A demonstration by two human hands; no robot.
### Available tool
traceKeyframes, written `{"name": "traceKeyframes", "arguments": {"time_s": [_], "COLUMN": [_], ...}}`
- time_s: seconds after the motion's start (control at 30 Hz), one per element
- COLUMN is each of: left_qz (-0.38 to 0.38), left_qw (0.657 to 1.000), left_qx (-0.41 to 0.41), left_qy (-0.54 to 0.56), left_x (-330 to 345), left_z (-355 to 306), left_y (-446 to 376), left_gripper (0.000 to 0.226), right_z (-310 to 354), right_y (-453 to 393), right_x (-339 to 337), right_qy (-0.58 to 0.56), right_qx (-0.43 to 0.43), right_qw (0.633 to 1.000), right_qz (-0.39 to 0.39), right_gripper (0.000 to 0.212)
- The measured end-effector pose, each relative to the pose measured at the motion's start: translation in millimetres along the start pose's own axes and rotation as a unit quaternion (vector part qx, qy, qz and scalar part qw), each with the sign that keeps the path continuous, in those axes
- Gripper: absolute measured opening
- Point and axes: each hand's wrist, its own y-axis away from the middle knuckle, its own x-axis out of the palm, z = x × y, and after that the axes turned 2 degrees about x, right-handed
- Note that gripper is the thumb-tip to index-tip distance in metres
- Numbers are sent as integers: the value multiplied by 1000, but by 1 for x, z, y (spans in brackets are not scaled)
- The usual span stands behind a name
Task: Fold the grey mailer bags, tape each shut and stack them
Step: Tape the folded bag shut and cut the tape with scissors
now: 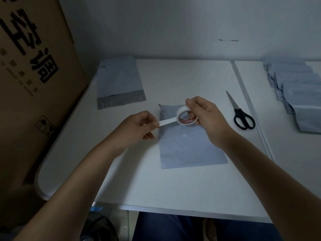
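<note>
Folded mailer bag [191, 146] is lying flat on the table [173, 188], directly under both hands. Right hand [206, 117] is gripping the tape roll [186, 116]; left hand [139, 126] is pinching the tape strip [167, 122] — strip running left-right across the bag's top fold, scissors [240, 113] nearer the right hand.

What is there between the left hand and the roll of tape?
In the head view, a short white strip of tape stretches from the left hand to the roll of tape, which the right hand holds.
</note>
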Motion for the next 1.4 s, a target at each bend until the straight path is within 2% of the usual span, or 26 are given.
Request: {"name": "traceKeyframes", "arguments": {"time_s": [0.17, 0.37, 0.6, 0.77, 0.93, 1.07, 1.27, 1.4], "left_qz": [13, 20, 26, -25, 20, 8, -28, -38], "left_qw": [1000, 998, 998, 999, 997, 996, 997, 996], "left_qx": [-18, -52, -53, -30, -61, -84, -71, -64], "left_qy": [-17, 28, 34, 26, 39, 23, -26, -48], "left_x": [7, 10, 13, 14, 19, 22, 17, 12], "left_z": [4, 12, 10, 9, 7, 13, 12, 10], "left_y": [0, -2, -3, -2, -1, -3, -4, -3], "left_gripper": [13, 12, 12, 13, 12, 11, 13, 19], "right_z": [-8, -14, -19, -25, -29, -40, -28, -21], "right_y": [4, 6, 11, 17, 18, 18, 15, 11], "right_x": [5, 6, 6, 8, 7, 7, 7, 8], "right_qy": [-15, -7, -1, -1, -21, -1, 28, 100], "right_qx": [24, 30, 4, -15, -11, 4, -17, -35], "right_qw": [1000, 1000, 1000, 1000, 999, 999, 999, 994], "right_qz": [-1, 4, -21, -27, -32, -32, -20, 7], "right_gripper": [26, 22, 21, 18, 17, 20, 19, 23]}}
